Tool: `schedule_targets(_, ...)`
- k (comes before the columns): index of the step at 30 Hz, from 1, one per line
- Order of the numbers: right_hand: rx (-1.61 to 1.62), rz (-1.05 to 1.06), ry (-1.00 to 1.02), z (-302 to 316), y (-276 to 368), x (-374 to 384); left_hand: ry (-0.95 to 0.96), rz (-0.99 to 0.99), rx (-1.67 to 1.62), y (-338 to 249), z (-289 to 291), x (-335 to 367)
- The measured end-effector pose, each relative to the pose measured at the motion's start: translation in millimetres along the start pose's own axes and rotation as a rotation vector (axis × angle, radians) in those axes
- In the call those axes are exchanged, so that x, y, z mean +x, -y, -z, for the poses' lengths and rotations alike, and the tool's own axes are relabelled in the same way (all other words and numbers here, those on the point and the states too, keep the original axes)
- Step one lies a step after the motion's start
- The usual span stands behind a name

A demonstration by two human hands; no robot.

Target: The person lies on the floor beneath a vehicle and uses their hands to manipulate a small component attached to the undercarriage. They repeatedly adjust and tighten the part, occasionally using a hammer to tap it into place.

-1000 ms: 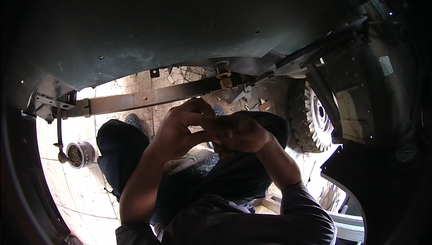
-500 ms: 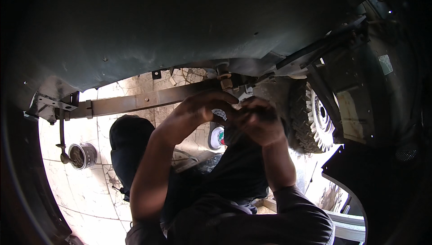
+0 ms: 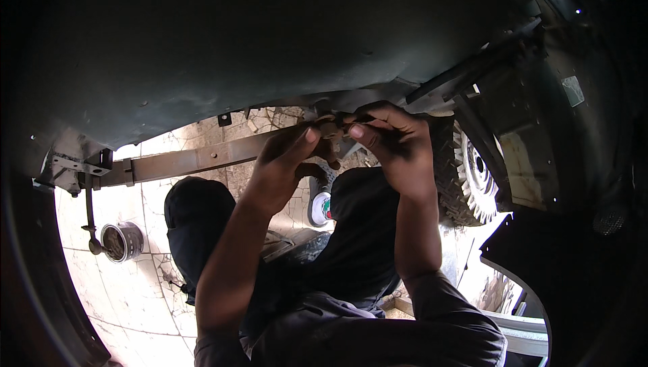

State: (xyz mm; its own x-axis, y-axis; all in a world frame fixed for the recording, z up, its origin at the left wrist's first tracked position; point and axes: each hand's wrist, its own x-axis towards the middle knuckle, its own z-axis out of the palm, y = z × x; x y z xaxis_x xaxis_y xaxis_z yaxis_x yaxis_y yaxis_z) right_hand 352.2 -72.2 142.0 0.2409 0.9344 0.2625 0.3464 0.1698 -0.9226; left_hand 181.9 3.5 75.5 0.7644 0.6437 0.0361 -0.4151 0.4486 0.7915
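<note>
Both my hands are raised together at a brown metal fitting [image 3: 329, 127] near the right end of a long metal bar. My left hand [image 3: 273, 171] is at its left side, thumb close against the forefinger and the other fingers curled below. Whatever lies between that thumb and finger is hidden. From the right, my right hand [image 3: 405, 148] reaches in with thumb and forefinger pinched at a small dark spot beside the fitting. It is too small and dark to name.
A dark curved panel [image 3: 236, 50] hangs overhead. The metal bar [image 3: 196, 158] runs leftward to a bracket [image 3: 77, 164]. A treaded tyre [image 3: 466, 178] stands at right. An open can [image 3: 121, 241] sits on the cracked tile floor [image 3: 128, 293]. My knees are below my hands.
My hands were blurred and close together below the fitting. Now they are up at it and farther apart, the right one higher and the left one slightly lower on the wrist side.
</note>
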Motion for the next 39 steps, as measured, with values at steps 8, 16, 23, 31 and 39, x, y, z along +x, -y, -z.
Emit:
schedule_targets(8,0.013,0.016,0.0,-8.3,-3.6,2.5,0.065,0.016,-0.227,17.2,3.8,7.1)
schedule_targets(16,-0.055,0.003,-0.007,-10.7,2.6,4.3,0.119,0.085,-0.263,6.3,7.8,6.3)
schedule_targets(23,-0.028,-0.033,0.017,-8.9,2.6,5.7,0.109,0.047,-0.233,6.7,8.1,7.0)
schedule_targets(31,-0.107,0.01,0.011,-7.1,1.8,1.1,0.075,0.016,-0.155,3.2,4.1,5.0)
schedule_targets(39,-0.141,0.032,0.008,-7.9,1.4,4.0,0.083,0.005,-0.126,-2.5,4.4,5.0)
